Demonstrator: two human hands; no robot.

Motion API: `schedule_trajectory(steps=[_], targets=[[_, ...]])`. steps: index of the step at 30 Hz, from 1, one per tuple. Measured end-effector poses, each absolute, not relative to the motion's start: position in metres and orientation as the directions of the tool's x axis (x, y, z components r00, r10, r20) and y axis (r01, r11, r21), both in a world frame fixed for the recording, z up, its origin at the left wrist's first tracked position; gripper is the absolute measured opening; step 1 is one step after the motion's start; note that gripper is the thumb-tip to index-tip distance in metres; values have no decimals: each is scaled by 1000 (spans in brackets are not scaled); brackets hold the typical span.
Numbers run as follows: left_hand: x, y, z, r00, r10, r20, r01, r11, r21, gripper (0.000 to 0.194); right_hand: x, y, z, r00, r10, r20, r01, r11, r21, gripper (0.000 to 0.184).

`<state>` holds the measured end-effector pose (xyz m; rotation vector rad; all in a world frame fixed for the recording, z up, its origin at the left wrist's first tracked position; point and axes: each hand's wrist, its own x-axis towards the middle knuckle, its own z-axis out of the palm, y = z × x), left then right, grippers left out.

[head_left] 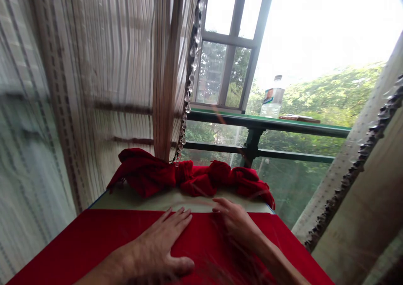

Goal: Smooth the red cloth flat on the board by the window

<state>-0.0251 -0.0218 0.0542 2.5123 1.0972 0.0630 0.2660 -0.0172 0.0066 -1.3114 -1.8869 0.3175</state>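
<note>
A flat red cloth point(103, 239) covers most of the board-like surface in front of me. My left hand point(163, 236) lies on it with the fingers spread, their tips close to the cloth's far edge. To the right, my right hand point(234, 220) hovers at or just above that same edge, its fingers partly bent and one finger stretched to the left. I cannot make out anything held in it. Beyond the edge runs a strip of pale surface point(138, 203). A bunched red cloth point(151, 176) lies in folds along the far end.
A sheer striped curtain point(119, 66) with a beaded edge hangs on the left, and another curtain point(355, 184) hangs on the right. Behind stands a green railing point(299, 127) bearing a clear bottle point(273, 98) and a flat brown object point(300, 118). An open window frame point(231, 39) is at the back.
</note>
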Motion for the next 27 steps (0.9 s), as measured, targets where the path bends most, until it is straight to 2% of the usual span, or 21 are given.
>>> schedule_trajectory(steps=[3, 9, 14, 21, 27], targets=[[-25, -20, 51, 690, 712, -131, 703, -616, 355, 105, 262, -20, 9, -174, 882, 438, 654, 436, -618, 40], [-29, -11, 36, 711, 701, -53, 669, -652, 358, 103, 261, -20, 9, -161, 897, 411, 633, 413, -655, 38], [-27, -15, 44, 690, 709, -145, 707, -617, 346, 106, 268, -15, 2, -118, 896, 428, 621, 402, -673, 34], [-20, -23, 64, 631, 743, -223, 762, -542, 354, 112, 264, -13, 6, -27, 767, 642, 574, 537, -618, 36], [-22, -18, 49, 641, 757, -126, 740, -566, 362, 103, 265, -19, 18, 34, 726, 687, 592, 539, -598, 41]])
